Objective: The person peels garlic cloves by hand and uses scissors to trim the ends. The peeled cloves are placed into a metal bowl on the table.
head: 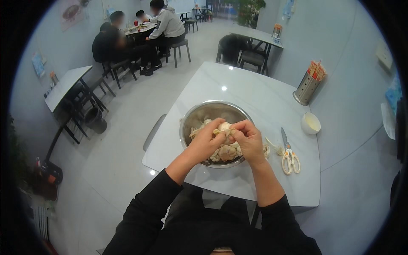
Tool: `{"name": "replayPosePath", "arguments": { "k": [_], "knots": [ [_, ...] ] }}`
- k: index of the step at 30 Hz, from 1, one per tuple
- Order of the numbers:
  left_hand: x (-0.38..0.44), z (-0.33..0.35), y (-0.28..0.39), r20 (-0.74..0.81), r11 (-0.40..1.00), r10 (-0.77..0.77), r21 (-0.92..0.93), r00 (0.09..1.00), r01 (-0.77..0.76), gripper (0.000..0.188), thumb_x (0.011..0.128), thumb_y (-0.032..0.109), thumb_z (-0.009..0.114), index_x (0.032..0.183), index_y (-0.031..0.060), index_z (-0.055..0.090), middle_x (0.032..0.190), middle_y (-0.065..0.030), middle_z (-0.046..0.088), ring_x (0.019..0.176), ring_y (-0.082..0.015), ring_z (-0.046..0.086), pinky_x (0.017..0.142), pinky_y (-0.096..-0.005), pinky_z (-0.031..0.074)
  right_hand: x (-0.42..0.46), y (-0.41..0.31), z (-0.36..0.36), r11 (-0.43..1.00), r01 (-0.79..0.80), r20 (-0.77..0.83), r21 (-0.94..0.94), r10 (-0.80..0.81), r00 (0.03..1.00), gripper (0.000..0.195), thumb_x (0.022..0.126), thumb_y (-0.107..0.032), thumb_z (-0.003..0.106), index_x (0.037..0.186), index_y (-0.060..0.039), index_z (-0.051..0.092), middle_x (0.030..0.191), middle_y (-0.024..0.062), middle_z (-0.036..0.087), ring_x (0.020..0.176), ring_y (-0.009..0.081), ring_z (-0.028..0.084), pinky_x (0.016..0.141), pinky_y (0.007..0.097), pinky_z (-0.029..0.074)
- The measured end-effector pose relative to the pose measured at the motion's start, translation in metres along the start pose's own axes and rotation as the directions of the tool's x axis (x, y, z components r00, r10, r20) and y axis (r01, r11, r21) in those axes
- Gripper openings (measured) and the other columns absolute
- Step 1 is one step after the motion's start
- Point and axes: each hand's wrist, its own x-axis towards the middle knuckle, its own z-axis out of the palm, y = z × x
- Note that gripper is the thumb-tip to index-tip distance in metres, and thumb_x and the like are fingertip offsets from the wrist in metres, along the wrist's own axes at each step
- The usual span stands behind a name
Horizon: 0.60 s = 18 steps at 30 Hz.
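Over a round stainless steel bowl [185, 127], both my hands grip one garlic bulb [225, 127]. My left hand [205, 137] steadies it from the left, thumb against its side. With thumb and fingertips, my right hand [250, 138] pinches its papery skin on the right. More garlic bulbs [227, 153] and loose pieces fill the bowl beneath my hands, which partly hide them. Just right of the bowl lie garlic skins and a stalk [271, 145], partly behind my right hand.
Scissors [289, 156] with white and orange handles lie on the white table [204, 86]. A small white bowl [310, 123] and a perforated metal holder of wrapped chopsticks [307, 86] stand by the wall. Several people [167, 25] sit at a farther table. A dark bin [95, 120] stands at left.
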Motion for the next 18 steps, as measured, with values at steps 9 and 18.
{"name": "replayPosePath", "arguments": {
  "k": [9, 18],
  "knots": [
    [-0.005, 0.008, 0.003, 0.062, 0.63, -0.129, -0.765, 0.99, 0.13, 0.042, 0.093, 0.015, 0.043, 0.131, -0.0004, 0.044, 0.12, -0.011, 0.054, 0.106, -0.0179, 0.056, 0.09, -0.0339, 0.047, 0.009, -0.003, -0.015, 0.534, -0.109, -0.052, 0.839, 0.278, 0.959, 0.006, 0.087, -0.004, 0.056, 0.088, 0.0015, 0.059, 0.079, 0.0072, 0.06, 0.063, 0.0092, 0.057, 0.062, 0.0216, 0.056],
    [-0.009, 0.002, 0.001, -0.093, 0.387, -0.136, -0.922, 0.986, -0.033, 0.044, 0.091, 0.012, 0.047, 0.132, 0.0, 0.043, 0.125, -0.0121, 0.051, 0.113, -0.0205, 0.053, 0.097, -0.0364, 0.046, 0.011, -0.003, -0.021, 0.922, -0.057, -0.223, 0.383, 0.152, 0.963, 0.017, 0.086, 0.0, 0.054, 0.102, -0.0016, 0.059, 0.085, 0.0055, 0.059, 0.068, 0.0092, 0.058, 0.068, 0.0225, 0.057]
  ]
}}
